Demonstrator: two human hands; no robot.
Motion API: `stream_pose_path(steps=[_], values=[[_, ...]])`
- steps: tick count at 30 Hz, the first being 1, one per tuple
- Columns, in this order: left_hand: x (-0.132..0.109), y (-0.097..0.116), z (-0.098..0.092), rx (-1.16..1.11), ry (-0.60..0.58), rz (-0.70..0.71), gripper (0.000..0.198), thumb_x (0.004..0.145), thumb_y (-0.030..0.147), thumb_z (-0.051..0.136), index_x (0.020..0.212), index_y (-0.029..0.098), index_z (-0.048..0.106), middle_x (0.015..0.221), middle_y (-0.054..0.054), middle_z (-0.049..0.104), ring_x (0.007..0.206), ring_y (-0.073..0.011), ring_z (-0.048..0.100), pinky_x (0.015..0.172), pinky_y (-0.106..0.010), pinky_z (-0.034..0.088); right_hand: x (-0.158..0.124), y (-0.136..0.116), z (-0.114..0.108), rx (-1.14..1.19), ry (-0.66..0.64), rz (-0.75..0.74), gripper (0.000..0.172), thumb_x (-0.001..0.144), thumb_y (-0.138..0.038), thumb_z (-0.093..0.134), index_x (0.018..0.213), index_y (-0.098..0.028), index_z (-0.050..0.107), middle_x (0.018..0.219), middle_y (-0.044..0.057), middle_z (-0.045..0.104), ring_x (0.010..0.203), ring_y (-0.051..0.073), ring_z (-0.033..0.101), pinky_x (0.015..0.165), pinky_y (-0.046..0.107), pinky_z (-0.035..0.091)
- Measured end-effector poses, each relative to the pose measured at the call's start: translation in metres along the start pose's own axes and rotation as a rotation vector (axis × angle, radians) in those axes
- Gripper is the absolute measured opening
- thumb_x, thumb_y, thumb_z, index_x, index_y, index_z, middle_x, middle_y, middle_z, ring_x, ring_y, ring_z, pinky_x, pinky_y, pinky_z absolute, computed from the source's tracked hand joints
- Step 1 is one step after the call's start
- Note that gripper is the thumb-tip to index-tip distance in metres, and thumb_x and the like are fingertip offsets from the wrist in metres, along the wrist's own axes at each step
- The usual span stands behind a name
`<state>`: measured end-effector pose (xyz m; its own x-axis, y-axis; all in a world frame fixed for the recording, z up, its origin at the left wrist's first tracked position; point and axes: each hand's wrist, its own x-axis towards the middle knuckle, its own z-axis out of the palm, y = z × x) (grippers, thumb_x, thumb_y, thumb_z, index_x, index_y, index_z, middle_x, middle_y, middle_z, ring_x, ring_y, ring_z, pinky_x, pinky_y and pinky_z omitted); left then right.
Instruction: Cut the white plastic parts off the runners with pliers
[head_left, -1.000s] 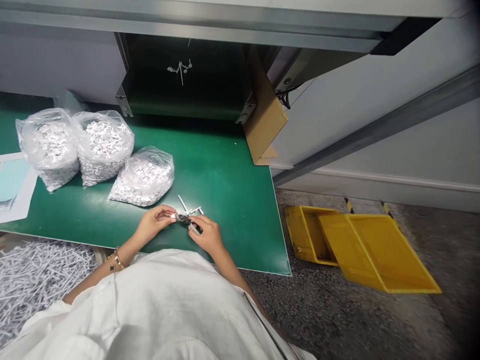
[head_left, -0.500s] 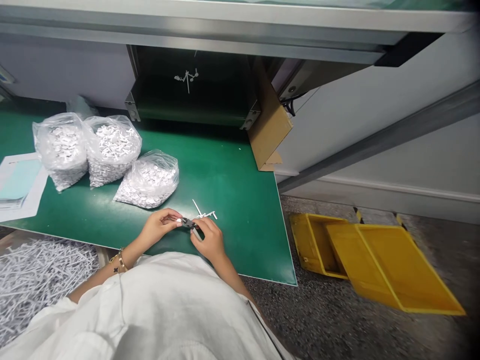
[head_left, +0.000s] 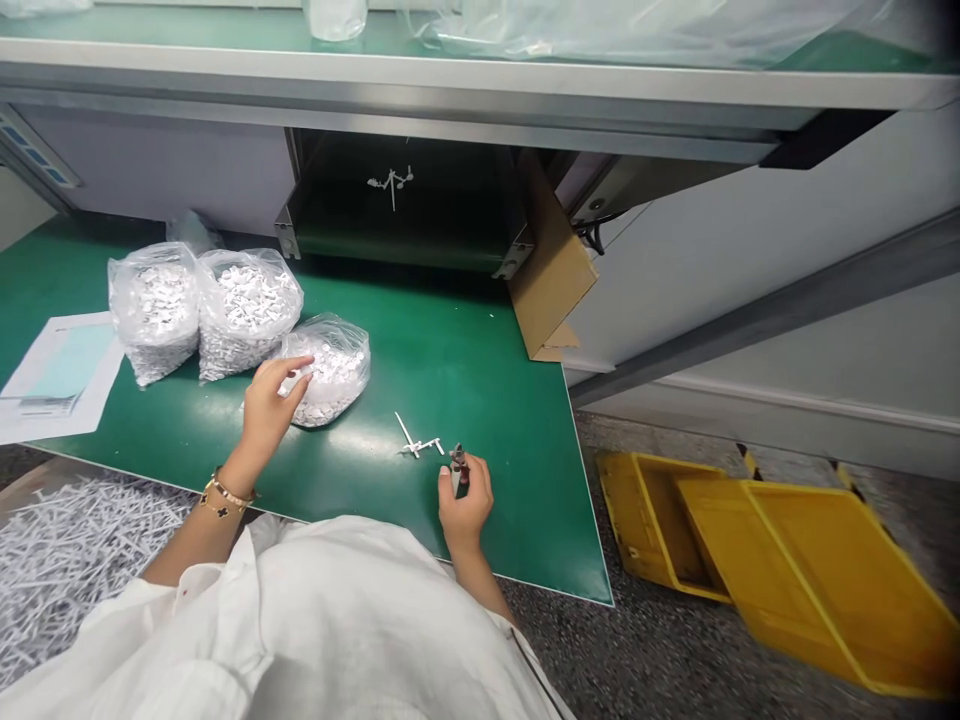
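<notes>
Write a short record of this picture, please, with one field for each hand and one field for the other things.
Left hand: open, beside a clear bag of white plastic parts
Right hand: holds small pliers upright
Nearest part: white plastic runner on the green mat
Rest: two more bags, paper sheet, pile of white runners, yellow bins

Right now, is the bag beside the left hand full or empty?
Full: the clear plastic bag bulges with small white pieces, and the left hand is open beside it.
</notes>
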<state>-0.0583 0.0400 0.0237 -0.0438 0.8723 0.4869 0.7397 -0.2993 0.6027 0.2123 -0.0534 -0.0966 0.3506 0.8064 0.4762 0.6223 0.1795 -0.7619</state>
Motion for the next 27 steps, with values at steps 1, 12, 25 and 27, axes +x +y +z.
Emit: stream_pose_path(steps=[1,12,25,27], values=[[0.004,-0.001,-0.001,0.034,0.036,0.033,0.021,0.085,0.027,0.059,0.103,0.019,0.068,0.098,-0.004,0.070,0.085,-0.0173,0.061,0.087,-0.033,0.047,0.001,0.001,0.000,0.004,-0.002,0.019,0.018,0.085,-0.025,0.052,0.100,-0.017,0.057,0.087,0.005,0.058,0.071,0.016,0.054,0.061,0.028,0.044],[0.022,-0.013,-0.007,-0.186,0.222,-0.168,0.027,0.082,0.031,0.064,0.106,0.019,0.066,0.108,-0.006,0.069,0.088,-0.0154,0.063,0.086,-0.030,0.048,0.004,0.004,0.003,0.001,-0.047,0.065,0.019,0.084,-0.028,0.051,0.099,-0.017,0.058,0.084,0.003,0.057,0.067,0.015,0.050,0.061,0.027,0.040],[0.023,-0.012,0.006,-0.364,0.041,-0.313,0.028,0.083,0.037,0.061,0.098,0.016,0.070,0.095,-0.008,0.072,0.077,-0.0157,0.065,0.072,-0.029,0.052,0.005,0.004,0.003,0.011,-0.078,0.051,0.019,0.084,-0.026,0.052,0.099,-0.018,0.058,0.082,0.002,0.056,0.067,0.015,0.050,0.061,0.027,0.041],[0.025,-0.013,0.011,-0.163,-0.016,-0.154,0.022,0.085,0.033,0.058,0.095,0.018,0.071,0.097,-0.006,0.073,0.085,-0.0181,0.066,0.081,-0.032,0.052,0.006,0.003,0.004,0.013,-0.083,0.050,0.018,0.083,-0.026,0.052,0.099,-0.018,0.058,0.081,0.002,0.056,0.067,0.015,0.050,0.061,0.027,0.041]])
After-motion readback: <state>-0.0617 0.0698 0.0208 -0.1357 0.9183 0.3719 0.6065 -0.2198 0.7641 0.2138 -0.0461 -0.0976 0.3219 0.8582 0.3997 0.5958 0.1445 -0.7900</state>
